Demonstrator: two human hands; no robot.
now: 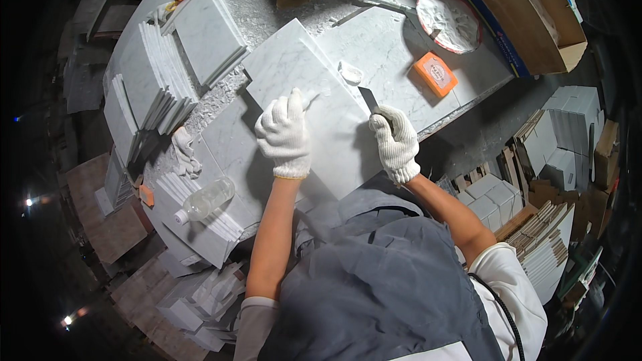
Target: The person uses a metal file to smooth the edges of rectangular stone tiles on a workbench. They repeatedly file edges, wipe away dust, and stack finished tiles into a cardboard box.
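Note:
A white marble tile (314, 93) with grey veins lies flat on the stone workbench in front of me. My left hand (285, 135), in a white knit glove, rests palm down on the tile's near half. My right hand (396, 142), also gloved, grips a putty knife (370, 99) whose dark blade touches the tile's right edge. A small blob of white paste (350, 72) sits on the bench just beyond the blade.
Stacks of marble tiles (155, 83) stand at the left. A clear plastic bottle (204, 200) lies on low tiles. A round pan of white paste (448, 20) and an orange block (435, 73) sit at the back right. Boxed tiles (568, 127) fill the right side.

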